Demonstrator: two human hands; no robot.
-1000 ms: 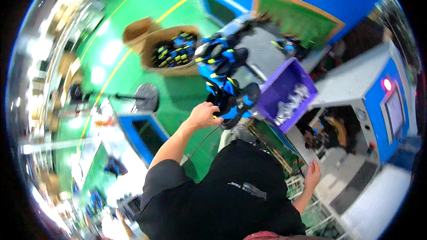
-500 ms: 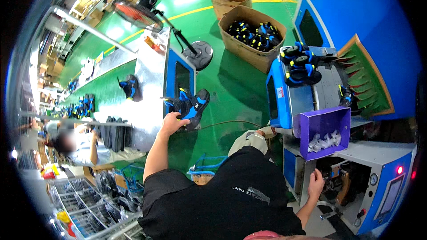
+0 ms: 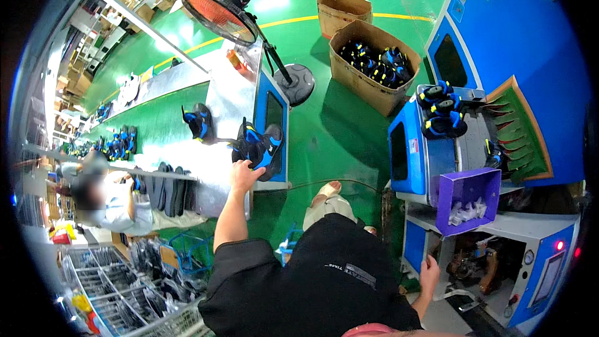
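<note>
My left hand (image 3: pixel 245 176) grips a pair of black-and-blue shoes (image 3: pixel 270 148) with yellow tabs, held against the edge of the metal work table (image 3: pixel 219 97). Its fingers reach into the near ends of the shoes. Another shoe (image 3: pixel 199 121) of the same kind stands on the table, to the left of the held pair. Low on the right, my right hand (image 3: pixel 428 274) hangs beside the open front of a blue-and-grey machine (image 3: pixel 499 262), its fingers loosely bent and nothing visible in them.
A purple bin (image 3: pixel 467 178) with white pieces sits on the machine. Beyond it, several shoes (image 3: pixel 444 115) rest on a metal top. Cardboard boxes (image 3: pixel 359 87), one full of shoes, and a standing fan (image 3: pixel 293 84) are ahead. A seated person (image 3: pixel 121 203) works at left.
I have stepped toward the table on the left. The held shoes have come from over the floor to the table's edge. My right hand has drawn back slightly from the machine opening.
</note>
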